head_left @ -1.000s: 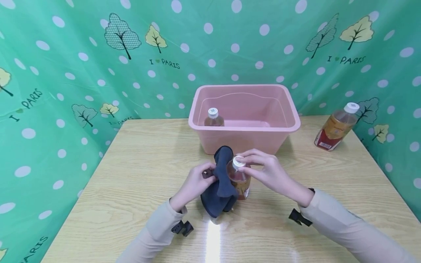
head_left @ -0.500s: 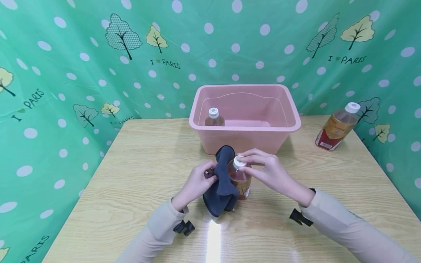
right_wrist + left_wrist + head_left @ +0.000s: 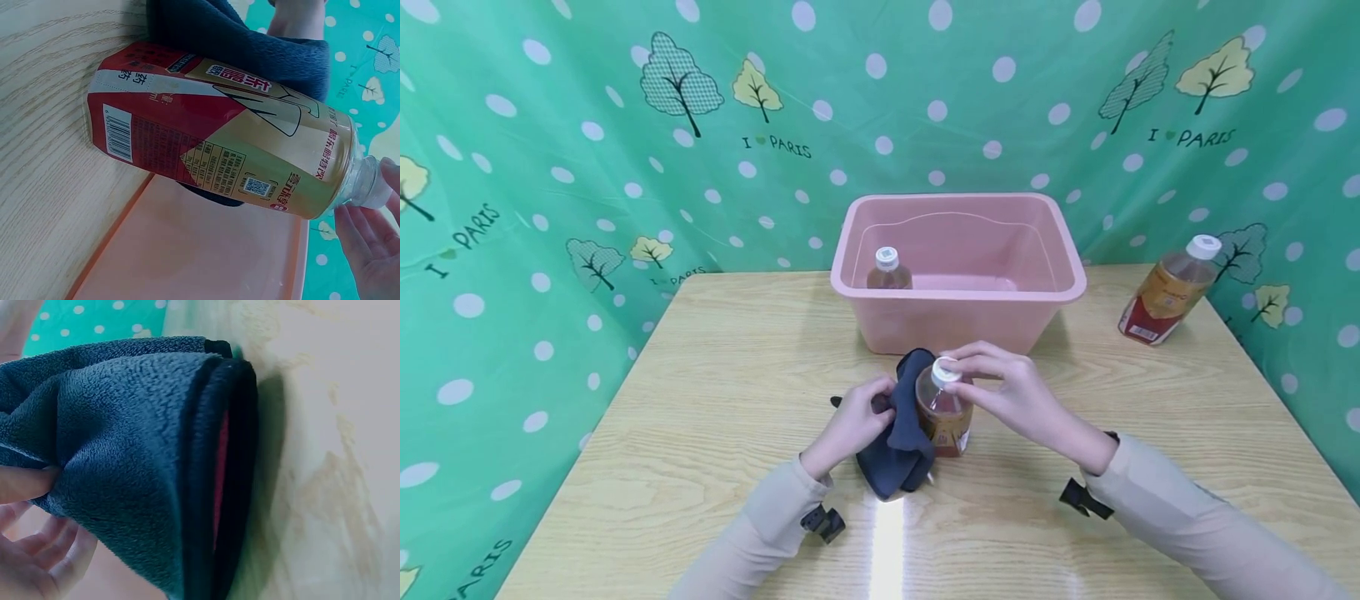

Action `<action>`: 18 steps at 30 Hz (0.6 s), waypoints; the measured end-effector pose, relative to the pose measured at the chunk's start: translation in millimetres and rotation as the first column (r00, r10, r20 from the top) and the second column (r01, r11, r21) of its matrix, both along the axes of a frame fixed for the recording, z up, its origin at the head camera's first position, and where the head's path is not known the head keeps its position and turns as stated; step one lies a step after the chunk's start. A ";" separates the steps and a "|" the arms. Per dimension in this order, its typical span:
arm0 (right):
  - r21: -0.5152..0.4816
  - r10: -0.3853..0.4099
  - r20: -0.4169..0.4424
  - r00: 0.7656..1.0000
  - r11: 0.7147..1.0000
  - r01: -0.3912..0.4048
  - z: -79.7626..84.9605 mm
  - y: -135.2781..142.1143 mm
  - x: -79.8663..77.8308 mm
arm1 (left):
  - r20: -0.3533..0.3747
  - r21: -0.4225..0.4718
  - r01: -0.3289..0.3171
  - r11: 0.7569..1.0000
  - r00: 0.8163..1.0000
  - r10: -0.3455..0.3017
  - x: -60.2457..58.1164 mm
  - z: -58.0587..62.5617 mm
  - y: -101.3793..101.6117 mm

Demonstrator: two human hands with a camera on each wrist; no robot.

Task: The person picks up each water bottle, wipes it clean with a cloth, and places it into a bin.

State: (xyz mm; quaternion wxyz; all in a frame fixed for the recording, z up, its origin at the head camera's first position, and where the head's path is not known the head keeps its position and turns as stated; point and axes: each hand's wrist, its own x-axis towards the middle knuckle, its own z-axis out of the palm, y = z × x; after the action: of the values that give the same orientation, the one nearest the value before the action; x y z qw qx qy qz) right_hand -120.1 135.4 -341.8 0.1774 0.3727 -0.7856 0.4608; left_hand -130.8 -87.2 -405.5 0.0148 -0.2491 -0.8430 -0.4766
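Observation:
A bottle [image 3: 945, 421] with a white cap and a red and gold label stands upright on the table, in front of the pink bin. My right hand [image 3: 1003, 387] pinches its cap between thumb and fingers; the right wrist view shows the label side of the bottle [image 3: 212, 131]. A dark blue-grey cloth [image 3: 898, 450] is gripped in my left hand [image 3: 857, 421] and lies against the bottle's left side. In the left wrist view the fleecy cloth [image 3: 125, 437] hangs folded from thumb and fingers, hiding the bottle there.
Behind the bottle stands the pink bin [image 3: 955, 321], with another white-capped bottle [image 3: 887, 271] inside at its left. A similar bottle [image 3: 1168, 292] stands at the table's right back edge. A dotted green curtain [image 3: 760, 192] hangs behind the wooden table [image 3: 722, 367].
My left hand has shifted slightly with the cloth, whose top edge sits lower, and more of the bottle shows. My right hand stays on the cap.

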 end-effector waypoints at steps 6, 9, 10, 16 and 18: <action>0.001 -0.002 0.000 1.000 1.000 0.002 -1.3 0.1 -0.7 | -0.033 -0.066 0.010 0.998 0.999 -0.012 -3.5 -7.7 -0.6; 0.001 -0.007 0.001 1.000 1.000 0.007 -0.3 -0.3 0.0 | -0.033 -0.094 0.016 0.995 0.999 -0.019 -4.5 -11.1 -0.3; 0.000 -0.007 0.003 1.000 1.000 0.007 0.0 -0.4 0.2 | -0.031 -0.101 0.019 0.995 0.999 -0.022 -4.9 -12.4 -0.3; 0.005 -0.012 0.001 1.000 1.000 0.012 0.4 -0.3 0.5 | -0.016 -0.147 0.018 0.989 1.000 -0.021 -7.1 -22.2 -0.5; 0.007 -0.015 -0.003 1.000 1.000 0.015 0.5 -0.2 0.4 | 0.000 -0.147 0.020 0.989 1.000 -0.020 -7.2 -24.1 -0.6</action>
State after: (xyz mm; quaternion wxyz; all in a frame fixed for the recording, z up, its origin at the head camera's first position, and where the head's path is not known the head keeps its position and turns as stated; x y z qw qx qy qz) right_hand -119.7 135.2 -341.2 0.1807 0.3679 -0.7900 0.4560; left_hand -138.0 -87.9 -429.6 -0.0076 -0.2584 -0.8732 -0.4132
